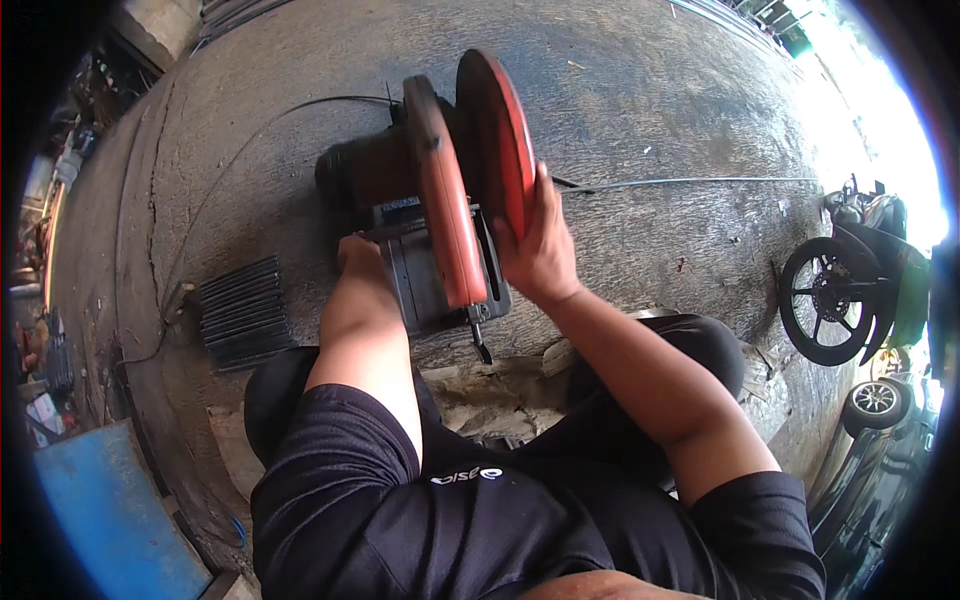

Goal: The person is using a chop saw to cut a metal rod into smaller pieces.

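Observation:
A red and black cut-off saw [452, 240] stands on the floor in front of me, its rounded red guard [515, 140] on the right and its dark base [415, 280] toward me. My right hand [540, 250] lies against the right side of the guard, fingers stretched out along it and thumb apart. My left hand [356, 256] is low at the left edge of the base, beside the clamp area. Its fingers are mostly hidden, so their grip does not show. A thin light metal rod [700, 181] runs from behind the guard off to the right.
A bundle of dark cut bars [245, 312] lies left of the saw. A black cable [225, 165] curves across the concrete floor. At the right stand a motorcycle [850, 280] and a dark car [870, 480]. A blue sheet [115, 510] is at the lower left.

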`<move>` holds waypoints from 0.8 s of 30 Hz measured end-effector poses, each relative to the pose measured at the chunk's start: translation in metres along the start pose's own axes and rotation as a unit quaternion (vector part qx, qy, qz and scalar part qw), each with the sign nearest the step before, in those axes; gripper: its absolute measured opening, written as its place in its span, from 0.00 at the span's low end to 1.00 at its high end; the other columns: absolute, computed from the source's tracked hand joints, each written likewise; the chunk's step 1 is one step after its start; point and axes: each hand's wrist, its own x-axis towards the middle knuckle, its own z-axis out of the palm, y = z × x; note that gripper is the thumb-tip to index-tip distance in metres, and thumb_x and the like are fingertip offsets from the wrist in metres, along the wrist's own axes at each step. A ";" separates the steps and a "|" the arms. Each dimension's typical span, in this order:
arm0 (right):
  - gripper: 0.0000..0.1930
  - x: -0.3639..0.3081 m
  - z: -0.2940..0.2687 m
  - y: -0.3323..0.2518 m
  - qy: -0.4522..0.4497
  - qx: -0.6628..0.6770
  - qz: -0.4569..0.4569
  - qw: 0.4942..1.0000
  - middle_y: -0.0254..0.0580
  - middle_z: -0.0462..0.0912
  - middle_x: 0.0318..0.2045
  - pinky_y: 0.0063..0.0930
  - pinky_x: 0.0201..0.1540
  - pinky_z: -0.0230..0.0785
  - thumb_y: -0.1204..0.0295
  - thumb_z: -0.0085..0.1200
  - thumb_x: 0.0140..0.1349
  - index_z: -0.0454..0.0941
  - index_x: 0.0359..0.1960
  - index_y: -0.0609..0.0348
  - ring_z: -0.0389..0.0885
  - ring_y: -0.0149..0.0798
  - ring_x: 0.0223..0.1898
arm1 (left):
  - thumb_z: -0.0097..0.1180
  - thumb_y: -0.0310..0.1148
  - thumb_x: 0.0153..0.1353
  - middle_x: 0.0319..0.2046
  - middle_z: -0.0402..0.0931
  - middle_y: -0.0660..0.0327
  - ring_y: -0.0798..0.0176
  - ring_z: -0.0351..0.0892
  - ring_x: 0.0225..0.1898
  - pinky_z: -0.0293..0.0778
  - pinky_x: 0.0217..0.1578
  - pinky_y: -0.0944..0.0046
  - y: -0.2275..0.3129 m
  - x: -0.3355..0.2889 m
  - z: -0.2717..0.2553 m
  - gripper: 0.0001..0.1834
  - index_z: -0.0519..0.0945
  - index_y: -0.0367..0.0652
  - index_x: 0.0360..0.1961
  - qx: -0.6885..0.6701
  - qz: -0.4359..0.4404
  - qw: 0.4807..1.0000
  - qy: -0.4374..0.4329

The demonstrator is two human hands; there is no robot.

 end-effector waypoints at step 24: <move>0.38 -0.135 0.042 0.051 -0.160 0.094 0.178 0.966 0.63 0.61 0.59 0.42 0.61 0.60 0.70 0.59 0.53 0.52 0.63 0.69 0.61 0.60 0.61 | 0.45 0.36 0.65 0.40 0.78 0.53 0.58 0.77 0.40 0.71 0.43 0.60 -0.013 -0.024 0.001 0.16 0.77 0.34 0.41 -0.053 0.055 0.997 -0.033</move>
